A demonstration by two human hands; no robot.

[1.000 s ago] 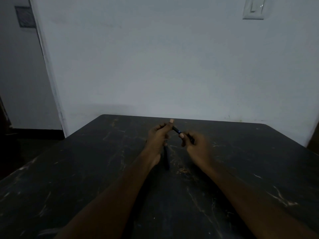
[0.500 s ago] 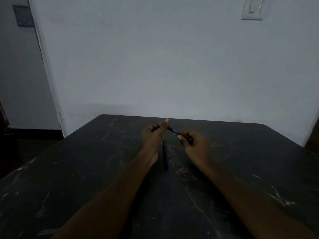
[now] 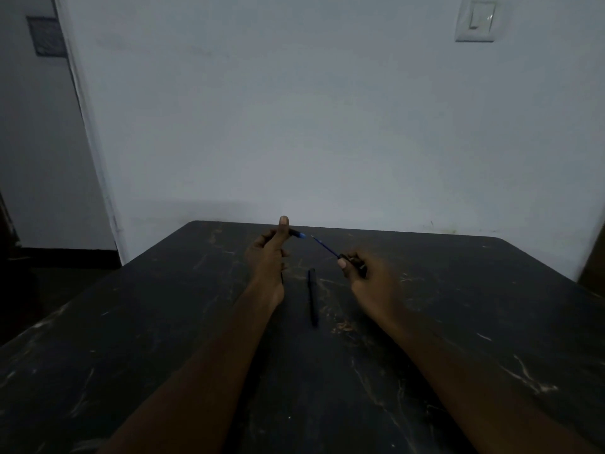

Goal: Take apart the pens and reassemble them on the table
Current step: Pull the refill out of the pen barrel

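left hand (image 3: 266, 257): pinching short dark pen barrel piece with blue end (image 3: 296, 234) between thumb and forefinger, other fingers curling loosely
right hand (image 3: 366, 273): gripping dark pen section (image 3: 343, 256), thin blue refill (image 3: 324, 246) sticking out toward left hand (tips apart, not touching)
slim black whole pen (image 3: 313, 296): lying on dark scratched table (image 3: 163, 322) between both wrists

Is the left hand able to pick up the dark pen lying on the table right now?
Probably not yet: the left hand pinches a short dark pen piece with a blue end. The dark pen lies bare just beside its wrist, nothing across it.
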